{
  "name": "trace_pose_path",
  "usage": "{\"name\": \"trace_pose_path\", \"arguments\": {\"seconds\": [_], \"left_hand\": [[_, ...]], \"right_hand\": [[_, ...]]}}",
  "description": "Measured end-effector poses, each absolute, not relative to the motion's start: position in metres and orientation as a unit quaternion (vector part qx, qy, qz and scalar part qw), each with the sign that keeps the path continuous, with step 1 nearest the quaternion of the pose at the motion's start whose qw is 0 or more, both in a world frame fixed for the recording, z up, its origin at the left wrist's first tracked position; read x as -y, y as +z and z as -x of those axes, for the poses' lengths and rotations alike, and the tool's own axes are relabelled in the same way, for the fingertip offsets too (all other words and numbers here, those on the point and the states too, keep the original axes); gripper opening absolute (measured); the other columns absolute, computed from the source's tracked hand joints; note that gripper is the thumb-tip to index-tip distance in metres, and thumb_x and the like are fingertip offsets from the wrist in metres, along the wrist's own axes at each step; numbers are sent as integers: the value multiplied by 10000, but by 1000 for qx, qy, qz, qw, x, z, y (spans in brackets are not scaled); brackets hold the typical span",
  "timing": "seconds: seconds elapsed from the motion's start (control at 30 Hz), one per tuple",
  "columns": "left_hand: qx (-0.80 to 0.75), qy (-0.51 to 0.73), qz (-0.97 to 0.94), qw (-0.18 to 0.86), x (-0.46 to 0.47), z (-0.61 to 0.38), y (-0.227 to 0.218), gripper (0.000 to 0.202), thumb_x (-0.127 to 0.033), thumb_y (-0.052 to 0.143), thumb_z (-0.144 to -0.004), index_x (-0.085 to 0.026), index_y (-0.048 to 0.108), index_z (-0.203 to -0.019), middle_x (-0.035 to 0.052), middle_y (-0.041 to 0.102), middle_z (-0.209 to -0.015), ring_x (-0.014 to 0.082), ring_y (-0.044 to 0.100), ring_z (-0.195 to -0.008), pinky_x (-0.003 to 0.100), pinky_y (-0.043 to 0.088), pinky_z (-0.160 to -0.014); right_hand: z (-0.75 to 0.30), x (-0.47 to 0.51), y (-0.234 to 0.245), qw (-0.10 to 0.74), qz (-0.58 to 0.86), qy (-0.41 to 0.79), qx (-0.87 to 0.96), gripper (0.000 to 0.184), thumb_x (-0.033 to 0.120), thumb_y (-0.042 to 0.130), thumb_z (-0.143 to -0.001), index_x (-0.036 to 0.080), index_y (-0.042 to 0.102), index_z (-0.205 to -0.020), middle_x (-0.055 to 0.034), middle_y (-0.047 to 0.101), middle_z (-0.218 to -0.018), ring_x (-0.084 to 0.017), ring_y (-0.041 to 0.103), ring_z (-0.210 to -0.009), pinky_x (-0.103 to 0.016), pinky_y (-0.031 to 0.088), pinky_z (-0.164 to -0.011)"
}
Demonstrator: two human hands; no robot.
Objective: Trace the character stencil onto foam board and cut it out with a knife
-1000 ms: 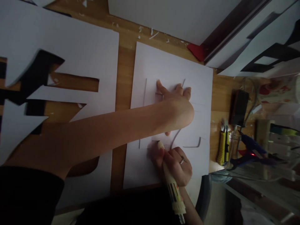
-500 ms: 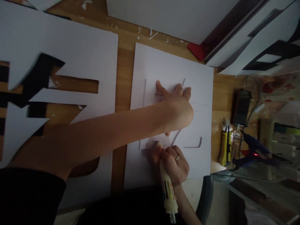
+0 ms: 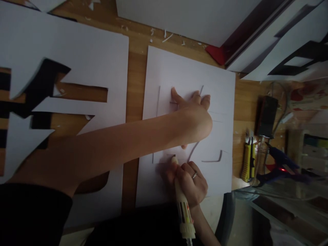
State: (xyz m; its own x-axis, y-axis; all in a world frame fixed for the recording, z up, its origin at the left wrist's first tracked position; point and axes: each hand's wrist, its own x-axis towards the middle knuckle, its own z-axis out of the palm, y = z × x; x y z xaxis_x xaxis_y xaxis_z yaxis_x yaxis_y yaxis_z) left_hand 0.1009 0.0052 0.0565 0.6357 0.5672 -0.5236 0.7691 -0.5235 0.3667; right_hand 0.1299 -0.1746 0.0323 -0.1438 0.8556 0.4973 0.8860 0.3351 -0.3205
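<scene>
A white foam sheet [image 3: 179, 65] with several cut slits lies on the wooden table. My left hand [image 3: 193, 114] reaches across from the left and lies flat on the sheet, fingers spread, pressing it down. Below it, my right hand [image 3: 189, 182], with a ring on one finger, is closed around a cream multicolour pen-shaped tool [image 3: 183, 205]. The tool's tip touches the sheet near a short slit at the lower left of the cut pattern.
A larger white sheet with cut-out shapes [image 3: 77, 61] lies to the left. Another white board [image 3: 179, 17] lies at the back. At the right sit a yellow utility knife [image 3: 246, 162], a dark box [image 3: 266, 116], a glue gun [image 3: 279, 164] and clutter. White scraps dot the wood.
My right hand has tilted the tool more upright and shifted slightly; its tip stays at the same slit. My left hand has kept still on the sheet.
</scene>
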Motion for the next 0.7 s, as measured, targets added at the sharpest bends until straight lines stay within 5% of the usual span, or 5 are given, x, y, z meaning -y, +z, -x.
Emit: {"name": "trace_pose_path", "arguments": {"seconds": [0.1, 0.27, 0.5, 0.7], "left_hand": [[-350, -249, -870, 242, -5, -100, 59, 1508, -384, 962, -420, -430, -58, -1530, -41, -267, -1603, 438, -247, -1455, 946, 162, -938], [-349, -257, -869, 240, -6, -99, 61, 1544, -423, 949, -441, -367, -146, -1529, -15, -295, -1589, 419, -236, -1466, 944, 174, -944], [-360, -242, -868, 241, -5, -99, 59, 1499, -447, 977, -367, -467, 26, -1526, -76, -253, -1606, 532, -253, -1415, 954, 147, -932], [-380, -220, -855, 277, -6, -102, 58, 1574, -335, 1004, -289, -487, 31, -1516, -97, -207, -1616, 506, -264, -1422, 944, 88, -981]], "right_hand": [[-129, 175, 32, 322, 574, -18, 753, 292, 30, 597, -826, 220, 432, -676, 66, 367, -553, -100, 290, -535, -274, 234, -481], [-131, 179, 29, 334, 572, -24, 749, 285, 3, 619, -793, 216, 458, -693, 67, 389, -550, -100, 302, -528, -273, 237, -467], [-134, 181, 33, 377, 585, 9, 718, 232, 32, 598, -821, 216, 487, -732, 64, 409, -556, -98, 338, -520, -259, 264, -454], [-128, 171, 34, 416, 578, 4, 702, 261, 8, 588, -807, 212, 475, -690, 73, 356, -548, -88, 277, -500, -259, 214, -442]]}}
